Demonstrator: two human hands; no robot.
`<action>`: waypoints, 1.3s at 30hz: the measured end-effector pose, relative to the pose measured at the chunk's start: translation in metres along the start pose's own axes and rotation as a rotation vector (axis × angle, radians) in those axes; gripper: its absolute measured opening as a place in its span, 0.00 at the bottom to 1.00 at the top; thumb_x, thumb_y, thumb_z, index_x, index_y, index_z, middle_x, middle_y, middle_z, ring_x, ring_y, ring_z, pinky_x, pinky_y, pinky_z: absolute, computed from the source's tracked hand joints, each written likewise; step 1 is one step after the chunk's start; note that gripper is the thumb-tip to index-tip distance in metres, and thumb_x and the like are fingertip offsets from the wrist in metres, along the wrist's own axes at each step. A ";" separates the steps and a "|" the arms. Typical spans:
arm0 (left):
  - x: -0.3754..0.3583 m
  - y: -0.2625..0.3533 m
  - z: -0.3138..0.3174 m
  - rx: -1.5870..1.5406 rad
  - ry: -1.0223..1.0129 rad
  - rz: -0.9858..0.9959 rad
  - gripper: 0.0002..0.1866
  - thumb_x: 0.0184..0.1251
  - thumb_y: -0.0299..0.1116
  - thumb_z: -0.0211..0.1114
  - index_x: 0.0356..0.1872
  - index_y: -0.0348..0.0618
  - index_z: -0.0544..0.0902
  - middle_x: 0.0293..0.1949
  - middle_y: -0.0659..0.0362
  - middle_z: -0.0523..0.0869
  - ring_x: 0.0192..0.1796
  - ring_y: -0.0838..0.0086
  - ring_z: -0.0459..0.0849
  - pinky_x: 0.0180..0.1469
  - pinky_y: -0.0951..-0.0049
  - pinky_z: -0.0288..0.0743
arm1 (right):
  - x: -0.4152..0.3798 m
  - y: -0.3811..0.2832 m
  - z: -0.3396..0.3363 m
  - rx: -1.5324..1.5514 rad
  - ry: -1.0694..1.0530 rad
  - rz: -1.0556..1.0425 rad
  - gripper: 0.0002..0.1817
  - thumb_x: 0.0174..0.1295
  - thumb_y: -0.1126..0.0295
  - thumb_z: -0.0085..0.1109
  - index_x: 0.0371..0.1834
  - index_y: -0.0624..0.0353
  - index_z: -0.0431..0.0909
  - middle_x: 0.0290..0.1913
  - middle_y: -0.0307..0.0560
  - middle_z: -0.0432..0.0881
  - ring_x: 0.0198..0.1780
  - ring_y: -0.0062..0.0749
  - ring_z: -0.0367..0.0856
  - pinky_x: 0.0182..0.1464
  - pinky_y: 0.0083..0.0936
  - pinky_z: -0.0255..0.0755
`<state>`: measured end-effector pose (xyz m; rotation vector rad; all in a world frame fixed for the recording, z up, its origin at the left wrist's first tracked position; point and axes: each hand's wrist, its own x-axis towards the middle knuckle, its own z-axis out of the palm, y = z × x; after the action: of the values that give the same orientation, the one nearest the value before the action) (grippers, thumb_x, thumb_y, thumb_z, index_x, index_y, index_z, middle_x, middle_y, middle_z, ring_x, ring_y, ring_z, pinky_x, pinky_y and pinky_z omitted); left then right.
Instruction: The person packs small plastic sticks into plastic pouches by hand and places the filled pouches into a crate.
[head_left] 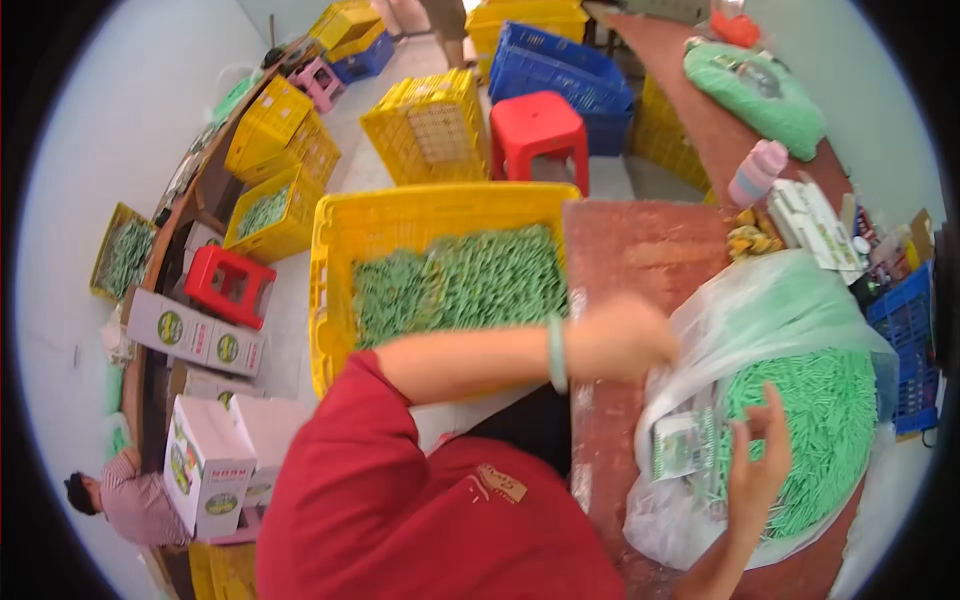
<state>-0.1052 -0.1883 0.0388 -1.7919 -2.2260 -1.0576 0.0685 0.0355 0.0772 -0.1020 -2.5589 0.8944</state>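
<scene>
My left hand (630, 340), with a pale green bangle at its wrist, is over the red-brown table (625, 260) beside the clear plastic bag (715, 310). Motion blurs its fingers, so their grip does not show. Over the open bag, my right hand (762, 455) has its fingers apart and appears to hold nothing. Under and around that hand lies a heap of small light green sticks (825, 420). Small printed clear packets (680, 445) lie inside the bag, left of my right hand. Left of the table, a yellow crate (335, 245) contains many green packets (470, 280).
A red stool (538, 125), a yellow crate (425, 130) and blue crates (560, 70) stand behind. On the table's far part are a pink bottle (758, 172) and a green sack (755, 95). White cartons (208, 465) and a person in a striped shirt (140, 500) are at left.
</scene>
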 end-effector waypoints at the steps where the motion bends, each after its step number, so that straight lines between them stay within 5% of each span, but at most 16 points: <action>1: -0.019 -0.019 -0.027 -0.016 0.034 -0.001 0.08 0.54 0.30 0.66 0.36 0.49 0.87 0.33 0.55 0.87 0.37 0.61 0.85 0.41 0.65 0.79 | 0.000 0.010 -0.003 -0.076 0.011 -0.009 0.28 0.58 0.84 0.59 0.65 0.62 0.72 0.37 0.46 0.79 0.36 0.27 0.74 0.42 0.24 0.70; 3: -0.062 -0.037 -0.077 0.077 0.049 -0.412 0.06 0.58 0.33 0.68 0.35 0.46 0.87 0.31 0.54 0.86 0.35 0.59 0.86 0.39 0.66 0.79 | -0.006 0.038 -0.012 -0.107 0.012 0.085 0.27 0.61 0.83 0.58 0.66 0.60 0.72 0.39 0.44 0.78 0.37 0.26 0.73 0.43 0.24 0.70; 5: -0.117 -0.071 -0.114 0.323 -0.162 -0.690 0.07 0.57 0.34 0.69 0.33 0.43 0.86 0.30 0.53 0.86 0.34 0.58 0.86 0.38 0.65 0.79 | -0.015 0.073 -0.021 -0.132 0.013 0.164 0.25 0.64 0.80 0.56 0.66 0.58 0.72 0.39 0.42 0.77 0.38 0.25 0.72 0.43 0.23 0.69; 10: -0.281 -0.149 -0.122 0.467 -0.366 -0.956 0.02 0.55 0.26 0.64 0.28 0.41 0.84 0.27 0.51 0.85 0.31 0.57 0.84 0.37 0.61 0.79 | -0.039 0.127 -0.044 -0.225 0.026 0.322 0.22 0.70 0.74 0.53 0.68 0.56 0.70 0.38 0.38 0.75 0.37 0.21 0.70 0.43 0.20 0.67; 14: -0.326 -0.171 -0.089 0.446 -0.458 -1.237 0.04 0.56 0.22 0.62 0.23 0.38 0.81 0.24 0.50 0.83 0.28 0.57 0.81 0.36 0.60 0.78 | -0.044 0.132 -0.051 -0.250 0.042 0.376 0.22 0.70 0.73 0.52 0.68 0.54 0.70 0.36 0.38 0.75 0.37 0.22 0.69 0.43 0.21 0.66; 18: -0.343 -0.173 -0.053 0.448 -0.542 -1.162 0.04 0.56 0.21 0.61 0.23 0.36 0.79 0.28 0.47 0.84 0.29 0.56 0.80 0.39 0.57 0.77 | -0.047 0.132 -0.055 -0.263 0.056 0.378 0.22 0.70 0.74 0.52 0.68 0.56 0.70 0.35 0.37 0.72 0.36 0.21 0.68 0.41 0.20 0.65; 22: -0.361 -0.150 -0.018 0.499 -0.502 -1.157 0.13 0.59 0.18 0.55 0.43 0.38 0.83 0.41 0.44 0.85 0.48 0.52 0.84 0.52 0.57 0.79 | -0.063 0.143 -0.062 -0.289 0.060 0.362 0.23 0.69 0.75 0.52 0.68 0.56 0.70 0.35 0.39 0.72 0.35 0.22 0.67 0.40 0.20 0.65; 23: -0.355 -0.149 -0.017 0.447 -0.639 -1.234 0.14 0.62 0.19 0.58 0.49 0.35 0.81 0.49 0.41 0.82 0.53 0.51 0.81 0.56 0.57 0.76 | -0.069 0.151 -0.061 -0.278 0.069 0.376 0.23 0.69 0.75 0.52 0.68 0.57 0.70 0.35 0.39 0.72 0.35 0.22 0.67 0.40 0.20 0.65; 24: -0.361 -0.153 -0.011 0.435 -0.713 -1.236 0.13 0.64 0.20 0.55 0.48 0.35 0.81 0.50 0.41 0.82 0.53 0.50 0.82 0.55 0.56 0.77 | -0.076 0.157 -0.061 -0.261 0.081 0.387 0.23 0.69 0.76 0.52 0.67 0.57 0.70 0.35 0.39 0.71 0.34 0.22 0.66 0.39 0.20 0.64; 25: -0.374 -0.158 -0.002 0.436 -0.581 -1.237 0.09 0.59 0.26 0.57 0.39 0.37 0.82 0.40 0.43 0.85 0.45 0.49 0.83 0.49 0.55 0.78 | -0.081 0.162 -0.060 -0.244 0.091 0.396 0.23 0.68 0.76 0.52 0.67 0.57 0.70 0.35 0.39 0.71 0.34 0.22 0.66 0.39 0.20 0.64; 29: -0.332 -0.148 -0.022 0.256 -0.631 -1.433 0.15 0.70 0.40 0.57 0.41 0.36 0.84 0.38 0.47 0.86 0.40 0.54 0.83 0.46 0.54 0.79 | -0.074 0.122 -0.069 -0.449 -0.052 0.426 0.14 0.66 0.65 0.56 0.43 0.67 0.79 0.42 0.61 0.80 0.43 0.55 0.78 0.48 0.43 0.71; 31: -0.318 -0.149 -0.029 0.223 -0.674 -1.547 0.18 0.71 0.43 0.58 0.41 0.35 0.84 0.38 0.47 0.86 0.39 0.54 0.83 0.45 0.54 0.79 | -0.077 0.123 -0.072 -0.438 -0.052 0.428 0.16 0.66 0.64 0.55 0.47 0.67 0.78 0.43 0.62 0.80 0.43 0.57 0.77 0.48 0.44 0.71; 36: -0.246 -0.135 -0.034 0.455 -0.024 -1.110 0.16 0.70 0.40 0.59 0.37 0.35 0.84 0.34 0.48 0.85 0.38 0.53 0.82 0.46 0.55 0.77 | -0.096 0.130 -0.081 -0.449 -0.096 0.439 0.22 0.67 0.63 0.55 0.61 0.63 0.75 0.55 0.65 0.78 0.55 0.56 0.76 0.58 0.43 0.68; 39: -0.167 -0.107 -0.032 0.384 0.278 -0.795 0.11 0.67 0.34 0.61 0.35 0.35 0.83 0.34 0.48 0.84 0.39 0.49 0.81 0.46 0.56 0.76 | -0.139 0.197 -0.071 -0.325 0.079 0.304 0.20 0.67 0.75 0.54 0.61 0.68 0.73 0.47 0.56 0.80 0.46 0.43 0.77 0.50 0.33 0.71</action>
<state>-0.1604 -0.3514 -0.0642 -0.5578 -2.7417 -0.7963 0.2105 0.2042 -0.0442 -0.6237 -2.6325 0.5513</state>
